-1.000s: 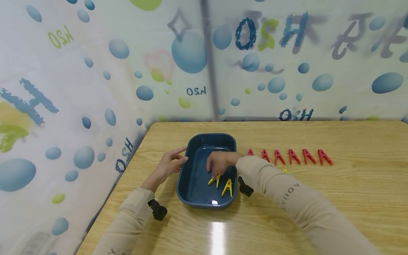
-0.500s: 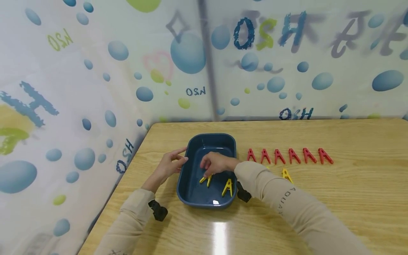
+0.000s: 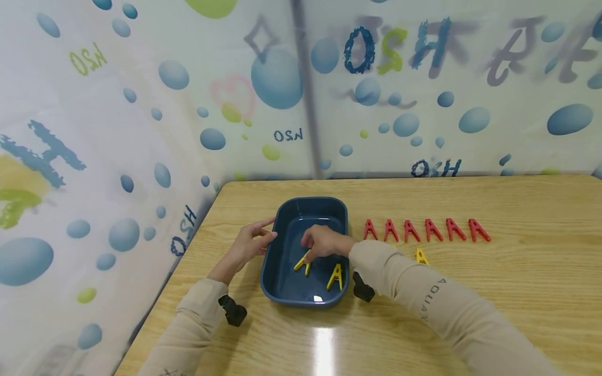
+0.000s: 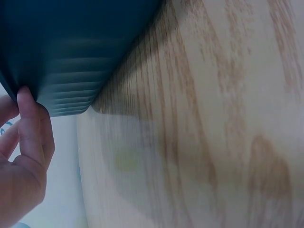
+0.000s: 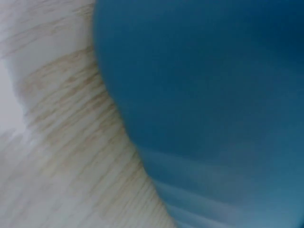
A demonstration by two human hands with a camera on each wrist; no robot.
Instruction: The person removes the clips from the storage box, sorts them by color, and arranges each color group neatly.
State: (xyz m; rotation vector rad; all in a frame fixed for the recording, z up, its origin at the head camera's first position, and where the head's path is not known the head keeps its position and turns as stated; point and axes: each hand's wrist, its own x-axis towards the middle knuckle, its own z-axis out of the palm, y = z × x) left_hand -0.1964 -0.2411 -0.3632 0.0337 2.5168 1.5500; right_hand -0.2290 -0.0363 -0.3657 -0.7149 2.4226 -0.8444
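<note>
A dark blue plastic tub (image 3: pixel 310 200) stands on the wooden table (image 3: pixel 470 303). Two yellow clothespins lie inside it, one near the middle (image 3: pixel 301 264) and one by the right wall (image 3: pixel 336 277). My right hand (image 3: pixel 311 249) reaches into the tub, fingers curled down and pinching the upper end of the middle clothespin. My left hand (image 3: pixel 269 230) rests against the tub's left rim with fairly straight fingers. In the left wrist view a fingertip (image 4: pixel 24 95) presses the tub's ribbed outer wall (image 4: pixel 71 52). The right wrist view is blurred and shows only the tub wall (image 5: pixel 213 95) and table (image 5: pixel 61 142).
Several red clothespins (image 3: pixel 425 230) stand in a row right of the tub. A yellow clothespin (image 3: pixel 421 256) lies just in front of that row. Bubble-patterned walls (image 3: pixel 141 130) close in the table's far and left sides.
My right hand carried the yellow clothespin leftward inside the tub and lowered it, then shifted slightly back right. The left hand and tub stayed put.
</note>
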